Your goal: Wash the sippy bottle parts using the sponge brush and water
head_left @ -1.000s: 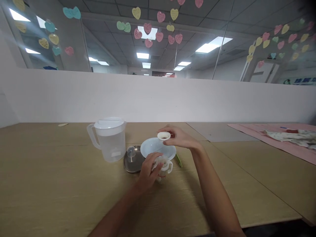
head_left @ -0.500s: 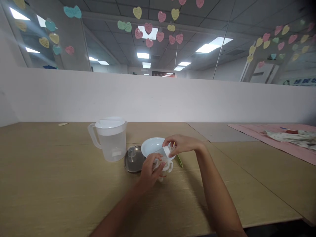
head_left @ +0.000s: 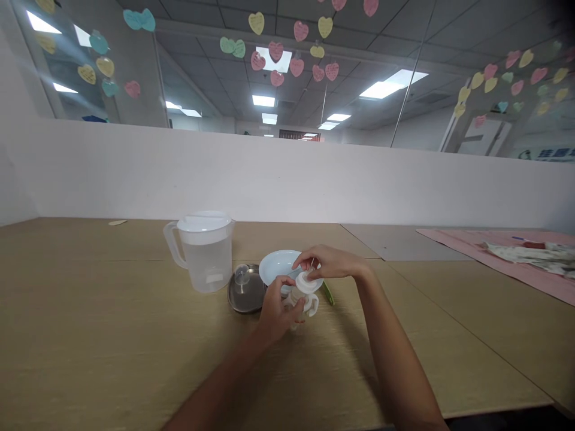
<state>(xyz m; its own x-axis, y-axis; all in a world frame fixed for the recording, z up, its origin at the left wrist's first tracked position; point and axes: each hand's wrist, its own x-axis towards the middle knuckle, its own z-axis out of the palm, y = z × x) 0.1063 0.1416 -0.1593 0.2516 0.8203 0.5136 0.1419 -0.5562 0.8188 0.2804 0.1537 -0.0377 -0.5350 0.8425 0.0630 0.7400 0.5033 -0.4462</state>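
My left hand (head_left: 279, 308) is wrapped round a small clear bottle (head_left: 300, 312) with white side handles, which stands low over the table. On the bottle's mouth sits a white ring-shaped cap (head_left: 307, 283), and the fingers of my right hand (head_left: 324, 263) close on its top from the right. Behind them lies a white bowl (head_left: 276, 263), partly hidden by my hands. A metal tray (head_left: 245, 301) is left of my left hand, with a small clear cover (head_left: 241, 275) on it. The green handle of a tool (head_left: 329, 293) shows right of the bowl.
A large translucent pitcher (head_left: 209, 257) with a white lid stands left of the tray. At the far right, a pink cloth (head_left: 449, 242) bears a whitish cloth (head_left: 530, 256). A white wall (head_left: 278, 179) rises behind the wooden table (head_left: 135, 347).
My right hand has brought the white cap from a tilted position above the bottle down onto its mouth. The left hand's fingers have wrapped further round the bottle. The view has shifted slightly.
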